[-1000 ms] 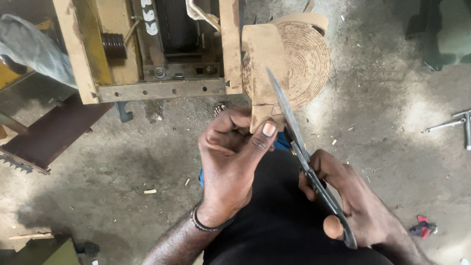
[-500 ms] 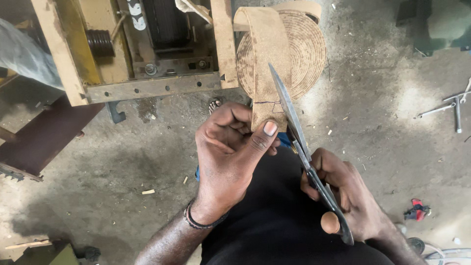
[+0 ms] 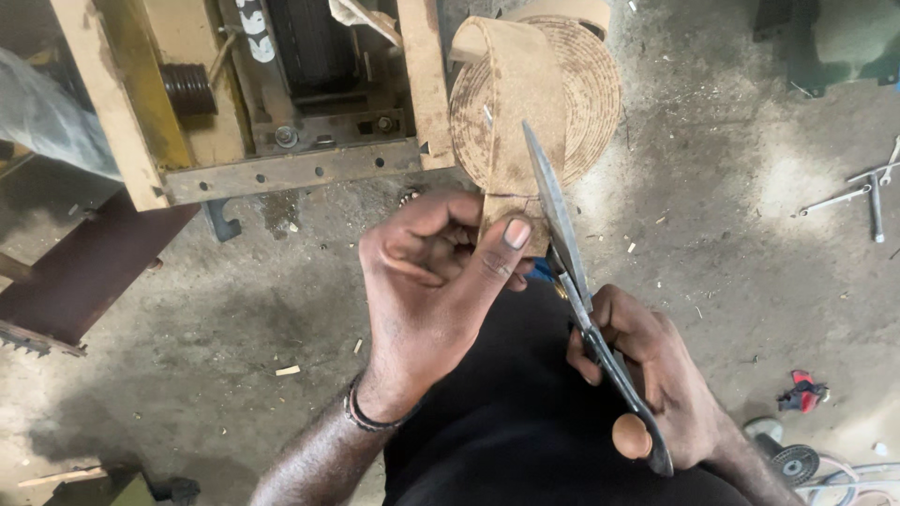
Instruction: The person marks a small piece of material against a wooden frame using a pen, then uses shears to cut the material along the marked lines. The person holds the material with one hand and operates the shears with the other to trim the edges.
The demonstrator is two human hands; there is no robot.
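Observation:
My left hand [image 3: 436, 281] pinches the end of a tan strip [image 3: 514, 141], thumb pressed flat on it. The strip leads off a flat coiled roll [image 3: 591, 84] of the same tan material lying on the concrete floor. My right hand [image 3: 656, 375] grips the handles of long metal scissors [image 3: 572, 272]. Their blades point up and away along the right edge of the strip, touching or just beside it. Dark clothing over my lap fills the bottom centre.
A yellowish wooden and metal frame [image 3: 281, 169] with a spring and bolts stands at the upper left. Wrenches [image 3: 867, 192] lie on the floor at right. A red-and-black small object [image 3: 802, 392] and a grinder disc [image 3: 792, 461] sit at lower right.
The view has shifted slightly. Both hands keep their hold; the strip and scissors stay in nearly the same relation, with the blades still along the strip's edge.

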